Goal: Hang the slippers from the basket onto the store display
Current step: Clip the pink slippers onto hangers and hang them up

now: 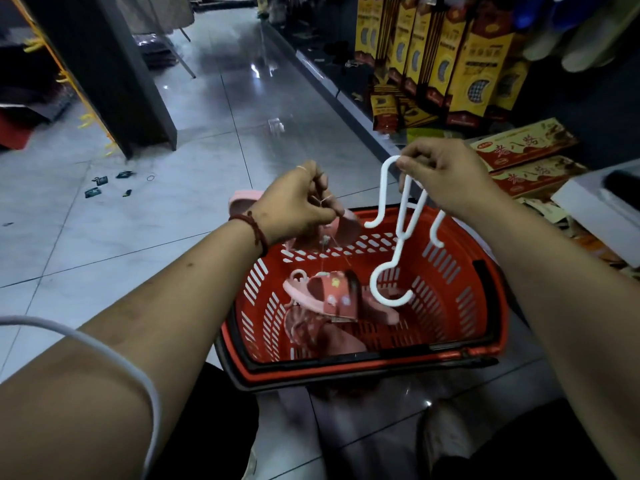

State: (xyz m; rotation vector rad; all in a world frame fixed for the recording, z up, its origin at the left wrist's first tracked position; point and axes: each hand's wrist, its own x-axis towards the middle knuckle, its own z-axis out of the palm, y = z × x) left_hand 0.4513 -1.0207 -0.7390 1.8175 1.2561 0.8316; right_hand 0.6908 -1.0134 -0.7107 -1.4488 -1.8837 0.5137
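Head view: you are holding both hands over the red basket (346,372), which is sitting on the grey tiled floor (145,237).

Your left hand (298,206) is hovering above the basket's far left corner, its fingertips pinching a thin pale thread (327,199). A pink slipper (346,227) is showing just beneath and behind that hand, over the basket's far rim. Fine strands are running down from the pinch toward the basket's inside.

Your right hand (446,174) is hovering above the basket's far right side, thumb and fingers pinching the tops of a bunch of white plastic hangers (382,192). Their hooked ends are dangling into the basket.

More pink slippers (332,296) are lying on the basket's bottom, toward its left side, one with small flowers on its upper.

Beyond the basket's far right corner, yellow packages (478,64) are hanging on the store display.
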